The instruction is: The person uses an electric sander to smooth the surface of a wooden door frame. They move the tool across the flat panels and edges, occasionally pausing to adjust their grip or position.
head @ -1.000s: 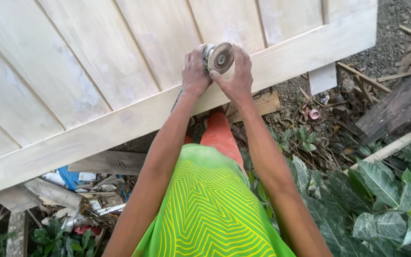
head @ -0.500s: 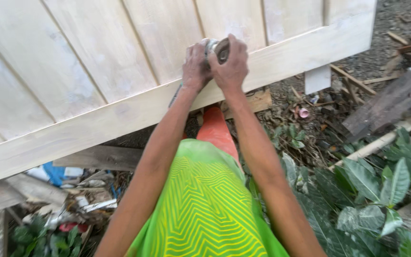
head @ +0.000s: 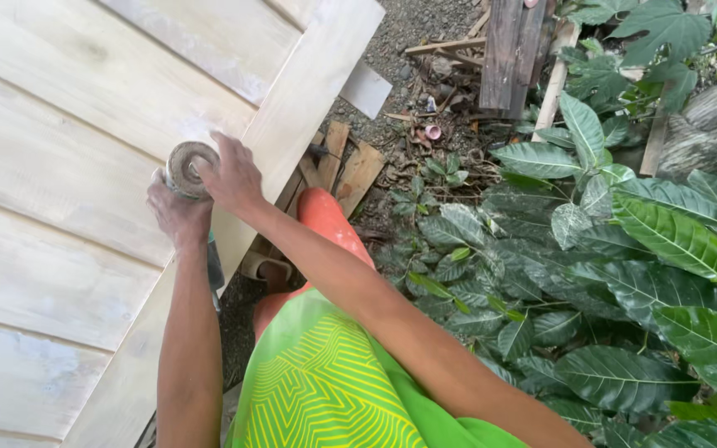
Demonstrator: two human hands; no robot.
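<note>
A small power sander with a round dusty disc point(head: 190, 168) rests on the frame rail of a pale wooden door panel point(head: 60, 166). My left hand point(head: 178, 216) grips the tool's body from below. My right hand point(head: 231, 176) lies against the disc end, fingers curled around it. Both arms reach forward over my green patterned shirt point(head: 325, 390) and orange trousers point(head: 325, 220). The rest of the tool's body is hidden under my hands.
Wood offcuts point(head: 346, 166) lie on the gravel below the door's edge. Dark planks point(head: 512, 50) and a thin batten point(head: 553, 83) lie further off. Large-leaved plants point(head: 624, 241) fill the right side. A sandalled foot point(head: 263, 267) shows under the panel's edge.
The view has swung round, so the door now lies to the left. Both hands stay on the sander, which sits at a different spot along the rail.
</note>
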